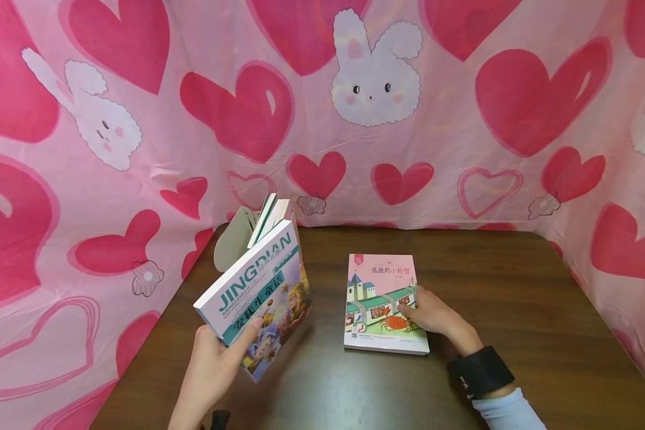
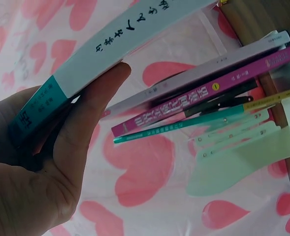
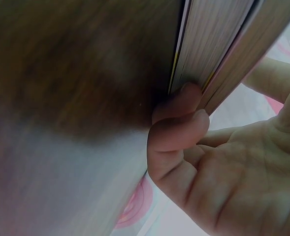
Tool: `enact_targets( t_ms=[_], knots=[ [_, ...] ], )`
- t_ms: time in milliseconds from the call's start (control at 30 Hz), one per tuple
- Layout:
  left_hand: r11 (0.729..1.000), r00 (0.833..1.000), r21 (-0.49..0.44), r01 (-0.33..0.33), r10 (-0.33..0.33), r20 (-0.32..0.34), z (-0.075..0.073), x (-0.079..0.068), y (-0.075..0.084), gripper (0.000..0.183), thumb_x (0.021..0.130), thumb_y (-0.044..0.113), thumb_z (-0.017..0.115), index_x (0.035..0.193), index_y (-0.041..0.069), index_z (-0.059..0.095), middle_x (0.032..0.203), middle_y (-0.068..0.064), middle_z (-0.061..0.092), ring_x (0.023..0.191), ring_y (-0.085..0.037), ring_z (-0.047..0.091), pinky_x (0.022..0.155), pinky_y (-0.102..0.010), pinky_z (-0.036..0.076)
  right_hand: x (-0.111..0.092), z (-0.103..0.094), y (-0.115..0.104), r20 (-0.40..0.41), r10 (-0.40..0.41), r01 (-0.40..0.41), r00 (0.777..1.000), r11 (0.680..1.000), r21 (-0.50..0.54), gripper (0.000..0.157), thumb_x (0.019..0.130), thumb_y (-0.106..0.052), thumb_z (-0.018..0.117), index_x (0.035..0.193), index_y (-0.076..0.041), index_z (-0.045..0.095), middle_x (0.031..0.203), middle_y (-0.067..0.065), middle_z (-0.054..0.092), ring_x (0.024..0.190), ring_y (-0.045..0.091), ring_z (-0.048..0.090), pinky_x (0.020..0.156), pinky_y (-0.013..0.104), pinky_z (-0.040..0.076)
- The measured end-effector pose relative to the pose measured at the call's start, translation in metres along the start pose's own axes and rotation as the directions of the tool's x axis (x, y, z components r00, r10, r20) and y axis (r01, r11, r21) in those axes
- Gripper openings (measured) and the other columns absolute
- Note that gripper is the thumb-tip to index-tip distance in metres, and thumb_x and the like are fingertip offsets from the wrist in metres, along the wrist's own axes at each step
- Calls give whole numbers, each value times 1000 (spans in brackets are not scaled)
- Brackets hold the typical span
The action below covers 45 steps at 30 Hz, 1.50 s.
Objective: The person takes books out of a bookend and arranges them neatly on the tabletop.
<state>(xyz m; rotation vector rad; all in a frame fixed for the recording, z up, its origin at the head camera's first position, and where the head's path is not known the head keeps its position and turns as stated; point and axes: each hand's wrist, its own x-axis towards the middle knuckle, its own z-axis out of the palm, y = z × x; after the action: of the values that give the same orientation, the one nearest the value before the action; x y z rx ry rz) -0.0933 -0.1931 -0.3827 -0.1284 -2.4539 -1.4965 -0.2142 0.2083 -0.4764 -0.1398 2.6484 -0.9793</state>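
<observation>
My left hand (image 1: 215,361) grips a thick white and teal book (image 1: 263,298) with "JINGDIAN" on its cover, thumb across the front. The book is held tilted above the table; its spine shows in the left wrist view. My right hand (image 1: 435,313) holds the right edge of a pink book (image 1: 381,340) with a red crab on its cover. The thumb lies on the cover, and in the right wrist view curled fingers (image 3: 179,132) press against the page edges (image 3: 209,44). More than one layer of pages shows there, stacked together.
Several upright books (image 2: 209,93) stand beside a pale bookend (image 1: 233,239) at the table's back left, partly behind the raised book. The dark wooden table (image 1: 516,286) meets a pink heart-patterned cloth (image 1: 451,197) at its back and sides.
</observation>
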Motion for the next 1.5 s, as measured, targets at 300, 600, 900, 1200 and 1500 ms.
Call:
enact_targets(
  t_ms=[300, 600, 900, 1200, 1500],
  knots=[
    [999, 998, -15, 51, -50, 49, 7, 10, 2, 52, 99, 20, 77, 147, 14, 58, 134, -17, 69, 112, -40, 71, 83, -60, 60, -1, 0, -1, -2, -2, 2, 1000, 1000, 18, 71, 102, -33, 71, 143, 17, 39, 108, 15, 60, 98, 29, 58, 91, 51, 51],
    [998, 995, -25, 58, -55, 83, 19, 14, -1, 52, 99, 17, 76, 147, 14, 58, 135, -17, 69, 112, -41, 71, 83, -62, 59, -2, -1, -1, 5, 6, -6, 1000, 1000, 14, 74, 102, -35, 70, 144, 17, 38, 110, 16, 59, 100, 31, 57, 92, 53, 51],
    [999, 995, -34, 21, -18, 103, 27, 19, -4, 54, 98, 15, 77, 149, 18, 57, 137, -14, 68, 115, -40, 70, 87, -63, 58, -2, -3, -1, -1, 17, -17, 1000, 1000, -3, 80, 101, -38, 71, 145, 19, 35, 116, 22, 57, 106, 36, 54, 95, 57, 49],
    [999, 993, -52, -3, 9, 121, 34, 25, -7, 59, 99, 15, 77, 152, 21, 52, 143, -12, 64, 120, -40, 68, 91, -65, 55, 0, -4, -2, -108, 15, -19, 994, 999, -40, 84, 101, -37, 70, 152, 17, 30, 138, 37, 43, 120, 47, 44, 101, 67, 44],
    [995, 992, -100, -14, 27, 125, 41, 30, -12, 60, 99, 24, 76, 153, 25, 49, 146, -10, 62, 121, -40, 68, 90, -66, 55, 0, -3, -10, -273, -135, 137, 953, 991, -11, 64, 105, -26, 64, 152, 11, 41, 140, 35, 45, 126, 48, 39, 103, 67, 42]
  ],
)
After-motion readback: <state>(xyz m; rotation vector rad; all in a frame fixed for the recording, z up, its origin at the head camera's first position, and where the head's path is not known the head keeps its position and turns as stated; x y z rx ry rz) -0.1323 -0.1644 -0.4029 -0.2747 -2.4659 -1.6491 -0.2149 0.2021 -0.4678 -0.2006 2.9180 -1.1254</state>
